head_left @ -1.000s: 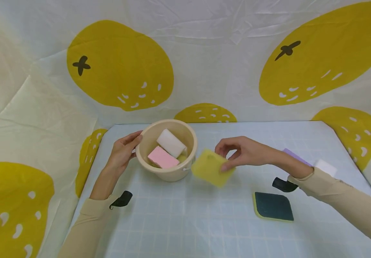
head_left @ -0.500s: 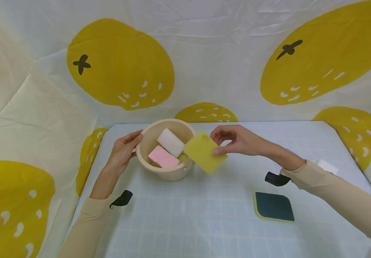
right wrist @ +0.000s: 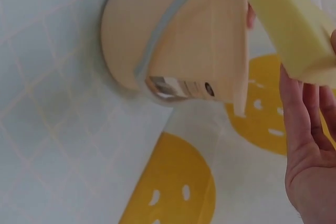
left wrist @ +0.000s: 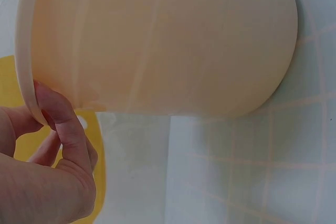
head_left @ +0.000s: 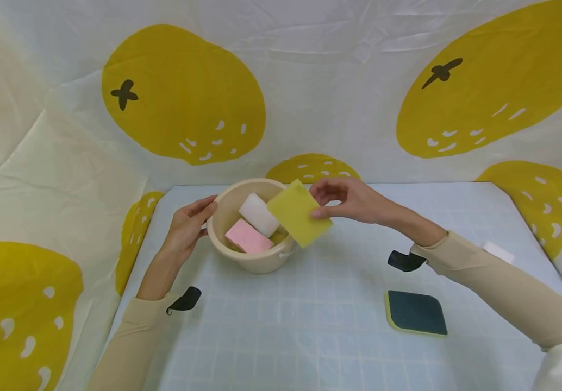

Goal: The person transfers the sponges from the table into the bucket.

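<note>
Pinching away on the right, and it's a yellow sponge (head_left: 299, 213) in the grasp, its near edge caught between the thumb and curled fingers of the right hand (head_left: 354, 203)! That sponge is up in the air at the right side of the cream plastic bucket (head_left: 261, 265), overlapping the rim in the head view, just above it in the right wrist view.

Over on the left, the left hand (head_left: 185, 225) has a grip of its own, fingers and thumb folded over the bucket's rim.

Look inside: 2 clear shapes, a pink sponge (head_left: 248, 237) and, right beside it, a white sponge (head_left: 258, 213), with something yellowish (head_left: 278, 235) low down and mostly hidden. Outside, a pale handle (right wrist: 168, 30) hangs across the wall near a printed label (right wrist: 178, 87).

Nearer the person, well apart from the bucket, lies a yellow scrub sponge, dark green scouring side (head_left: 417, 313) up. Beyond the right sleeve (head_left: 481, 293), a white block (head_left: 498, 252), partly covered! All this on a pale blue grid-patterned tablecloth (head_left: 261, 326), with fruit-print fabric (head_left: 330, 108) rising behind.
</note>
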Tool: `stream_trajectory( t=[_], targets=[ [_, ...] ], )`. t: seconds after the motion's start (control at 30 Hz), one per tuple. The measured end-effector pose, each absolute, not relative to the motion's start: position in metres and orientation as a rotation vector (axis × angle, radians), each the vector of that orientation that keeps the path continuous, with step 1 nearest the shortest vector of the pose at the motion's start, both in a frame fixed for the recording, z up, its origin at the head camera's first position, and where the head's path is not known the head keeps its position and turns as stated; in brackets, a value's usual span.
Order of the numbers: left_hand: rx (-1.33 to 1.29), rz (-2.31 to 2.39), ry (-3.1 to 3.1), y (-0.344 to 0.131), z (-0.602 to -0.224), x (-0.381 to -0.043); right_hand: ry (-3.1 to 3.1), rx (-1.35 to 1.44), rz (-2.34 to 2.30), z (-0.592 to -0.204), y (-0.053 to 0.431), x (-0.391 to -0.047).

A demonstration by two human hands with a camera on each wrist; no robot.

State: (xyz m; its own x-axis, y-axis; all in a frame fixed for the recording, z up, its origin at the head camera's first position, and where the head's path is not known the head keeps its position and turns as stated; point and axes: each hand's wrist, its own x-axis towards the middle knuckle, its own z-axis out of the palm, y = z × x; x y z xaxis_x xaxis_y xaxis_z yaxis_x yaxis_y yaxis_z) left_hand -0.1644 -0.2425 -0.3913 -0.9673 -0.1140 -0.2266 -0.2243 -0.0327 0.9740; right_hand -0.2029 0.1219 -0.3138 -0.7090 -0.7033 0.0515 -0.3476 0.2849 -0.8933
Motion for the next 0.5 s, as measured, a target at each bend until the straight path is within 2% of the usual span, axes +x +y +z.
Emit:
stream_trajectory(
  t=[0.23, 0.5],
  targets=[
    [-0.388, 2.149, 2.152, -0.241, -0.390, -0.165, 2.187, -0.967, -1.429, -0.313, 0.107, -0.209],
    [-0.413, 2.132, 2.159, -0.241, -0.389, -0.164, 2.205, -0.918, -1.432, -0.334, 0.092, -0.229]
  ],
)
